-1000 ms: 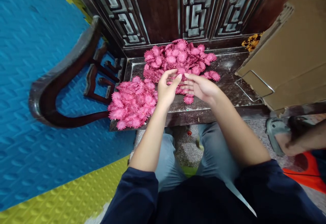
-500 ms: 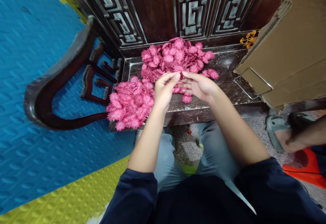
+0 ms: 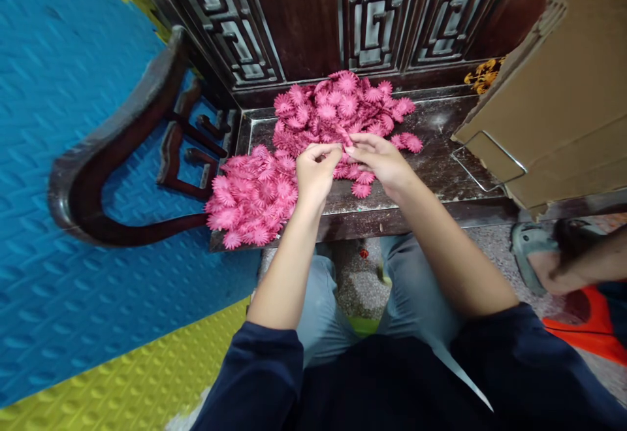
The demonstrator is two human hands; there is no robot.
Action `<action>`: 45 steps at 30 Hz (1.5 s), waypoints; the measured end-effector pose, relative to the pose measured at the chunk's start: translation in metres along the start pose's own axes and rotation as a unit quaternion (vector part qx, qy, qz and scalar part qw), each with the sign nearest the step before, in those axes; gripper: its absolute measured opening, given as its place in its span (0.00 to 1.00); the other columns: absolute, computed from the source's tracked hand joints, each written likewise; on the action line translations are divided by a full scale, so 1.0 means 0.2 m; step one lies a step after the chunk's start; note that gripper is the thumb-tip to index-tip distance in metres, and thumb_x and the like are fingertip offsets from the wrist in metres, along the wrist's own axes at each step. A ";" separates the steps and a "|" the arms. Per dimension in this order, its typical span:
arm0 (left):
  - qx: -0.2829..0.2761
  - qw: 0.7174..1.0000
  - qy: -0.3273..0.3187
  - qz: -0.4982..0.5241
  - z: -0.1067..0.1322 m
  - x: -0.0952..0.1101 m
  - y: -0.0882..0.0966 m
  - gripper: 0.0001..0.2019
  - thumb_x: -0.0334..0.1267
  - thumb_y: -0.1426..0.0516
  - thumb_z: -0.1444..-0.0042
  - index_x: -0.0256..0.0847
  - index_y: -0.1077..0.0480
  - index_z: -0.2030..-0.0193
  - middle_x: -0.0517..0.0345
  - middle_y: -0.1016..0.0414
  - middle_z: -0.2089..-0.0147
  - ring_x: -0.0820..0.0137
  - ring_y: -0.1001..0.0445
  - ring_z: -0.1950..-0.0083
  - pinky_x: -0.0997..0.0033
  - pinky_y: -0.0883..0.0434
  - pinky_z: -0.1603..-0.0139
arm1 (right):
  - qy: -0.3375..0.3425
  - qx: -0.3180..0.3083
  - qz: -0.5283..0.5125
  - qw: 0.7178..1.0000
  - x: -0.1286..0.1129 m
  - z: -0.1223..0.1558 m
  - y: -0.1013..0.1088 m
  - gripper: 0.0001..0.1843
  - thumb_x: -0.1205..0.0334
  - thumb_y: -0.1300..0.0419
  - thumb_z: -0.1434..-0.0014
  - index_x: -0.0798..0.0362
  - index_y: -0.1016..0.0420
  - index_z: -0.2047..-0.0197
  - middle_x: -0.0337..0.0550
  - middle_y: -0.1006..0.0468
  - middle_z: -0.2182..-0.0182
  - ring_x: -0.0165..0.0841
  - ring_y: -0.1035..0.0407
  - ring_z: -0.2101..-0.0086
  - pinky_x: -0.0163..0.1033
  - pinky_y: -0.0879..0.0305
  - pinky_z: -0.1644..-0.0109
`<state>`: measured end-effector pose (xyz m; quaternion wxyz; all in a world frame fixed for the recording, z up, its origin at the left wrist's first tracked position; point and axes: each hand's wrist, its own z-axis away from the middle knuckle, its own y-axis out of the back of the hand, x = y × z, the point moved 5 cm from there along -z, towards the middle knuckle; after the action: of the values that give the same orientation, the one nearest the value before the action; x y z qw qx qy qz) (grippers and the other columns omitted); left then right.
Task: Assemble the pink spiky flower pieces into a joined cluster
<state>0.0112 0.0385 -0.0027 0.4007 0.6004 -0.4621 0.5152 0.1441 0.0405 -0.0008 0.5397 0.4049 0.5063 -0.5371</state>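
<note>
Left hand (image 3: 316, 173) and right hand (image 3: 379, 160) meet fingertip to fingertip over dark wooden seat (image 3: 441, 157), pinching pink flower (image 3: 343, 150). Big flower pile (image 3: 337, 108) behind hands; second pile (image 3: 252, 196) left of hands. Cardboard box (image 3: 558, 98) right of hands.

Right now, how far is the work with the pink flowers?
A near pile already lies by the left hand. Both hands, left and right hand, pinch one flower together. A far pile remains behind them, so much appears left.
</note>
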 end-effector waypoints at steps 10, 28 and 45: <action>-0.012 0.995 0.073 0.062 -0.01 -0.02 -0.01 0.05 0.27 0.40 0.56 0.40 0.23 0.74 0.60 0.21 0.70 0.73 0.25 0.64 0.71 0.32 0.54 | 0.183 0.019 0.050 0.982 -0.04 -0.03 0.03 0.16 0.60 0.33 0.56 0.49 0.26 0.61 0.40 0.23 0.56 0.33 0.30 0.53 0.42 0.34 0.47; -0.110 0.959 0.146 0.218 0.00 -0.04 -0.05 0.15 0.51 0.35 0.58 0.41 0.25 0.71 0.61 0.27 0.72 0.75 0.31 0.69 0.73 0.36 0.65 | 0.158 -0.022 0.021 0.987 -0.09 0.02 -0.01 0.15 0.50 0.35 0.53 0.47 0.20 0.63 0.37 0.19 0.61 0.31 0.27 0.56 0.44 0.34 0.45; -0.064 0.981 0.112 0.143 -0.02 -0.03 -0.03 0.05 0.34 0.37 0.52 0.40 0.25 0.77 0.61 0.24 0.73 0.74 0.26 0.64 0.71 0.31 0.53 | 0.088 0.001 -0.048 0.995 -0.01 -0.01 -0.02 0.15 0.56 0.30 0.60 0.48 0.20 0.66 0.37 0.19 0.65 0.29 0.26 0.61 0.42 0.32 0.47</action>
<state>0.0151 0.0442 -0.0090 0.4095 0.4400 -0.5273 0.6006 0.1406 0.0418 0.0007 0.4657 0.4264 0.5705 -0.5252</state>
